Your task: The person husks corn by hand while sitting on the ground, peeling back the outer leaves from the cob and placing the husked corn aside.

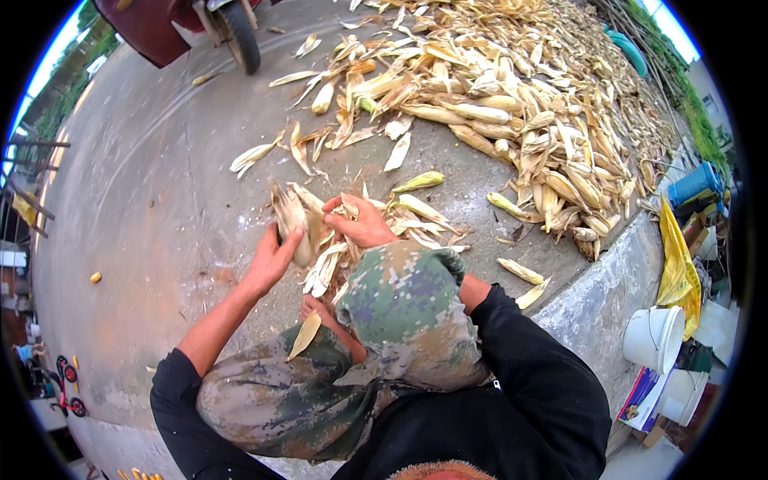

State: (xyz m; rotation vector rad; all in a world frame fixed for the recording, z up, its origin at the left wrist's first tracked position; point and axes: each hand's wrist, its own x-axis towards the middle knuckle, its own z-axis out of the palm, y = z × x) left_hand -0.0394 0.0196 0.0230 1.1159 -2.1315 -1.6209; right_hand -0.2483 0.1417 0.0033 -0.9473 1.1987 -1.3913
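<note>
My left hand (273, 255) grips a dry, brownish corn husk (290, 219) by its outer side, thumb towards me. The husk is spread apart, and whether an ear is inside cannot be made out. Just to its right, my right hand (360, 221) has curled fingers pinching pale husk strands, partly hidden by the hand. Loose stripped husks (324, 268) lie below both hands, by my bare foot (317, 307). Past the right hand, a greenish unhusked ear of corn (420, 181) rests on the concrete. One husk leaf (305, 336) lies on my camouflage trouser leg.
A large heap of unhusked corn and husks (492, 114) spreads at the upper right. A vehicle wheel (239, 36) stands at the top left. White buckets (653, 339), a yellow sack (678, 270) and a blue container (695, 185) line the right. A red scooter (65, 384) is far left.
</note>
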